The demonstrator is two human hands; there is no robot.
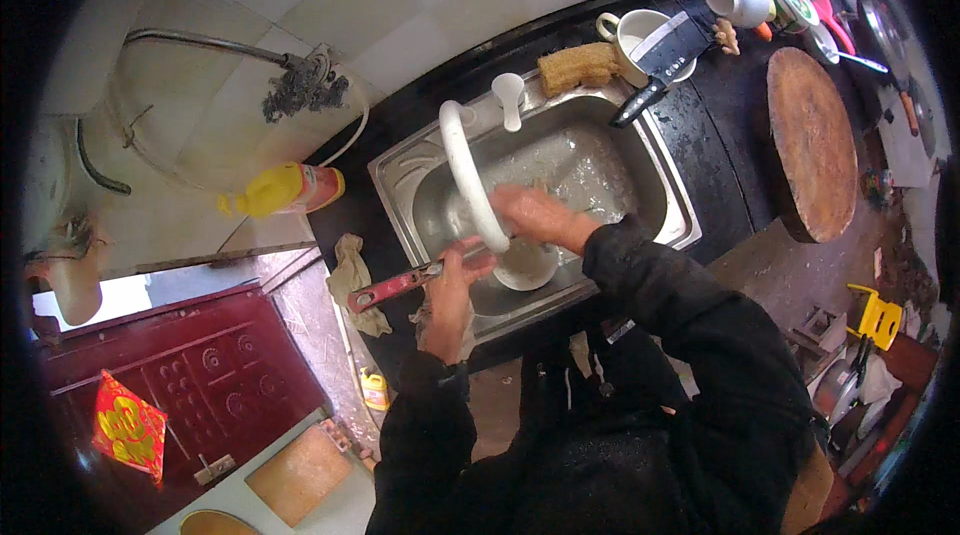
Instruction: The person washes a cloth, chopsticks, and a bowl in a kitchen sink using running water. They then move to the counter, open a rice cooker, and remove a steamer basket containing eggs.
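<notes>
My left hand [450, 302] is closed around a long utensil with a red handle [390, 290], over the near left edge of the steel sink [682, 224]. The utensil's far end lies behind the white curved faucet [466, 175] and cannot be made out. My right hand [540, 214] is just right of the faucet's spout, over the basin, its fingers partly hidden by the spout; whether it grips anything does not show. Beneath my hands a round pale bowl [527, 267] sits in the sink. Water and wet bits cover the basin floor.
Behind the sink lie a loofah sponge [577, 68] and a white mug [641, 32] with a black-handled cleaver [664, 62] across it. A round wooden chopping board [814, 145] stands at right. At left are a yellow bottle [289, 190] and a damp cloth [356, 284].
</notes>
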